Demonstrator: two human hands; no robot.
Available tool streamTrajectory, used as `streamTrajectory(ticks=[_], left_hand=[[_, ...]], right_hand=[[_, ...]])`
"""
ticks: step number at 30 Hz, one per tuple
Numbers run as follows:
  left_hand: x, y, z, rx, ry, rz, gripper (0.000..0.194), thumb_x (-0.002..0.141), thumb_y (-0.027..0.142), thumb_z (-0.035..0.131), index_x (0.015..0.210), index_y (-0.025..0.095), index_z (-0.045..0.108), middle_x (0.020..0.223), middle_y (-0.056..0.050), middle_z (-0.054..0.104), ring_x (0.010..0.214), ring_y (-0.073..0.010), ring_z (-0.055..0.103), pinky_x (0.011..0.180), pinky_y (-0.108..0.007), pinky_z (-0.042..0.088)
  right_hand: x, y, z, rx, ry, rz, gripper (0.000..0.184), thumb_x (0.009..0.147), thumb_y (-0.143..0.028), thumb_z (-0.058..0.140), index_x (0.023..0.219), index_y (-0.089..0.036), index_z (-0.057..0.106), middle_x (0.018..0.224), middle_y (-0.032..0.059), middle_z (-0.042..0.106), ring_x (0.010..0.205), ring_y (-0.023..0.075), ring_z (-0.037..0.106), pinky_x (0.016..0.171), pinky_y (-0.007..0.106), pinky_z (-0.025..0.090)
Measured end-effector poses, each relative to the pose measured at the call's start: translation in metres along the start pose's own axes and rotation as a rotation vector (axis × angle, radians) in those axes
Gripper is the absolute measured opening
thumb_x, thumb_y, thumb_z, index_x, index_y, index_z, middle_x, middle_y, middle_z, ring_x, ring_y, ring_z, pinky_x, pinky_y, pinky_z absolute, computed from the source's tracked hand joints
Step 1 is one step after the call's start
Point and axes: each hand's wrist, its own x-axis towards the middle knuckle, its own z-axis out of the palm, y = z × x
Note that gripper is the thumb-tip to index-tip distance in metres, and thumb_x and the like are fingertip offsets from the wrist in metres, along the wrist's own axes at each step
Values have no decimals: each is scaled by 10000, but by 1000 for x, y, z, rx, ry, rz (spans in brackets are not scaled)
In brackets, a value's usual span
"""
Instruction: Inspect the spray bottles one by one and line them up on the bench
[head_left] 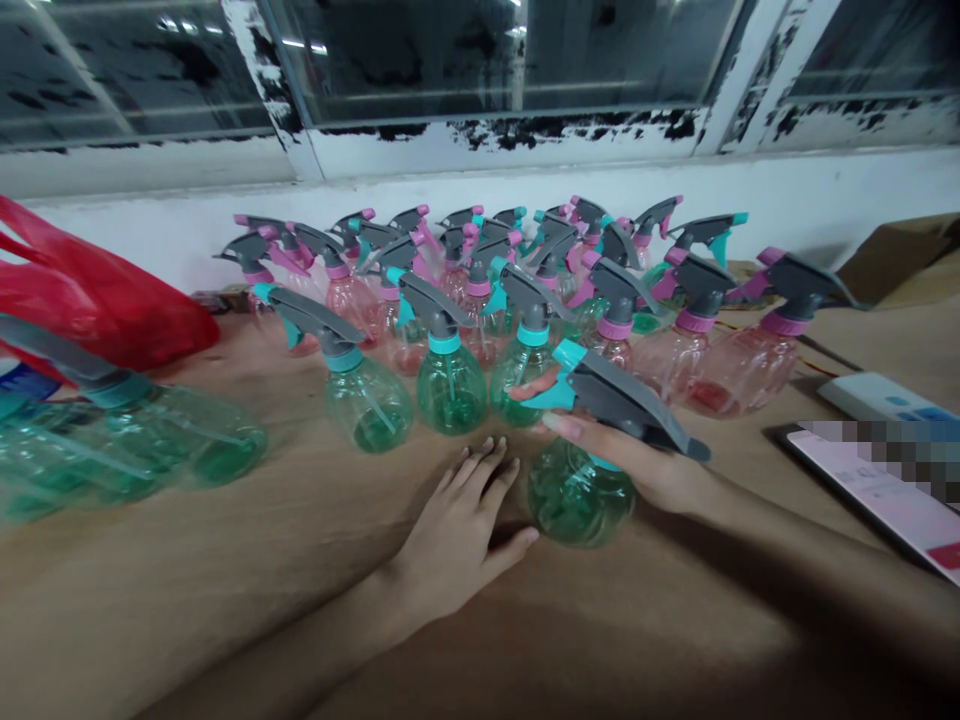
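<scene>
Table (315, 600) is carrying everything. Big block of pink-collared bottles (750, 370), some teal ones mixed in, is standing far side, window end. Three green bottles (451, 392) are lining its near edge. Another green cluster (225, 440) is sitting apart, far left. Progress read: most bottles are standing in the block, heads on where visible; left cluster and mine are sitting outside it. Right hand (649, 465) is gripping the near green sprayer (581, 495) around its head; can't tell if its base is touching down. Left hand (461, 540) is lying open, empty, just left.
</scene>
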Motion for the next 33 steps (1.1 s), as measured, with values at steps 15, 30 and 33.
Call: streamTrajectory(ticks=[15,30,33], left_hand=[[1,1,-2,8,-14,1,634,919,499,533,1383,83,416,1481,-177,355,1366,-302,314,1090,-477,292],[0,0,0,-9,12,4,619,919,506,522,1377,101,425,1474,-174,368,1350,-317,341,1081,-494,305],[0,0,-1,-2,3,5,630,914,501,534,1377,88,425,1477,-181,360,1351,-316,337,1086,-489,298]], right_hand=[[1,3,0,8,16,5,214,868,-382,597,1065,-300,624,965,-1,662,673,151,560,661,331,444],[2,2,1,-11,24,-30,204,863,-353,605,1056,-292,628,988,2,663,769,168,602,683,334,459],[1,2,1,-9,20,-16,209,866,-336,601,1067,-285,623,1028,9,668,775,170,609,705,342,468]])
